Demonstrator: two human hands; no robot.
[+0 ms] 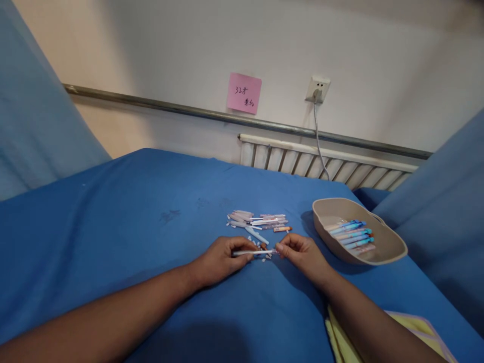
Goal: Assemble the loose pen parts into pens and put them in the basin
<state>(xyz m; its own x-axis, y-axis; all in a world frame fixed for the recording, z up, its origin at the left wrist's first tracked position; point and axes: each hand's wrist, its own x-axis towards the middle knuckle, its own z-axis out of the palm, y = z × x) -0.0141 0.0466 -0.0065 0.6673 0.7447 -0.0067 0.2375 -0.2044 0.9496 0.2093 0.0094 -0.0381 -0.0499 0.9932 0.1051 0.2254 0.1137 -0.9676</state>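
Between the thumb and fingers of my left hand [227,257] lies a slim white pen barrel [251,252], held nearly level and pointing right. My right hand [302,254] is pinched at the barrel's right end, on a small piece too tiny to make out. Just beyond my hands is a loose pile of pen parts [268,222], with pale pink, clear and white tubes. A light blue pen barrel [257,235] lies slantwise in front of the pile. An orange-and-brown pen part [283,229] sits at its right side. Several small whitish bits are scattered under and around my fingers.
A beige basket [321,206] stands to the right, with several blue and pink pens [353,234] inside. A yellow cloth [340,333] lies under my right forearm. Beyond the blue-covered table [113,217] are a radiator [295,161], a metal rail and a plugged-in socket [317,89].
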